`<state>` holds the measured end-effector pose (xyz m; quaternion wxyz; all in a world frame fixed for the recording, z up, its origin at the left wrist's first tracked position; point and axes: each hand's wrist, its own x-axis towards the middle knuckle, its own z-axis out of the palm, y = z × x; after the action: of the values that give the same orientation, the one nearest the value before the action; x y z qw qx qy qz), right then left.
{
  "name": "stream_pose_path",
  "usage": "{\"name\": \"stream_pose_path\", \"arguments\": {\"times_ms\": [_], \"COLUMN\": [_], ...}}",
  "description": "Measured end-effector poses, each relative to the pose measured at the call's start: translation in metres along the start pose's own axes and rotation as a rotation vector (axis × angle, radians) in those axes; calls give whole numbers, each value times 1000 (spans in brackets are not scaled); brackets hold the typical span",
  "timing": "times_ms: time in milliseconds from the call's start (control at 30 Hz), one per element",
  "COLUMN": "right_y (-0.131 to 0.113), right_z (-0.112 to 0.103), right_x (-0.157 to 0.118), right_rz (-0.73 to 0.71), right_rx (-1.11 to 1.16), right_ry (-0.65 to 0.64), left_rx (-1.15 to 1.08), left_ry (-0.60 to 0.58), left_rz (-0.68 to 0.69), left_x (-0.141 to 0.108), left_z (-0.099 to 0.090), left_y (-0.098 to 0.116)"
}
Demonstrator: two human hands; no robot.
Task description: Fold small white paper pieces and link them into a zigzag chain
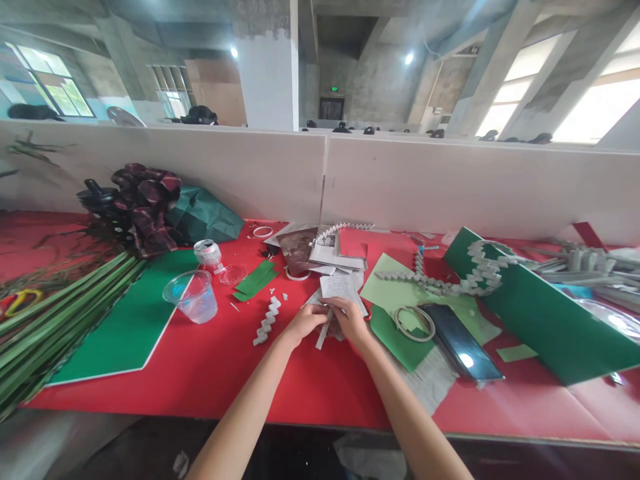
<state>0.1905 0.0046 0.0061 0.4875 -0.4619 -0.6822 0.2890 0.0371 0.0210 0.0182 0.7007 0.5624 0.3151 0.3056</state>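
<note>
Both hands meet at the middle of the red counter (210,373) — the left hand (303,325) and right hand (350,320) are closed together on a narrow paper strip (323,333), which pokes down between them. A folded zigzag chain (267,321) lies just left of the left hand. A plastic cup (193,295) stands farther left — a dark phone (460,341) lies to the right.

Your left hand (304,325) and right hand (350,319) are bare: no gloves, rings or watch; behind the fingers, both forearms are sleeveless.
</note>
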Motion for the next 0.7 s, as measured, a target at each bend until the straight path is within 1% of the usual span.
{"name": "stream_pose_path", "arguments": {"times_ms": [133, 333, 433, 567, 700], "right_y": [-5, -15, -14, -11, -8], "right_z": [-1, -1, -1, 0, 1], "right_x": [-2, -3, -2, -2, -3], "right_rz": [-31, 8, 34, 0, -16], "right_rx": [-10, 99, 113, 89, 72], "right_ry": [-29, -74, -58, -79, -110], "left_rx": [-48, -112, -130, -141, -113], "left_ry": [12, 117, 105, 68, 87], "left_rz": [-30, -61, -49, -18, 11], "left_x": [-1, 1, 1, 2, 3], "left_z": [1, 0, 0, -1, -4], "left_y": [1, 2, 3, 3, 0]}}
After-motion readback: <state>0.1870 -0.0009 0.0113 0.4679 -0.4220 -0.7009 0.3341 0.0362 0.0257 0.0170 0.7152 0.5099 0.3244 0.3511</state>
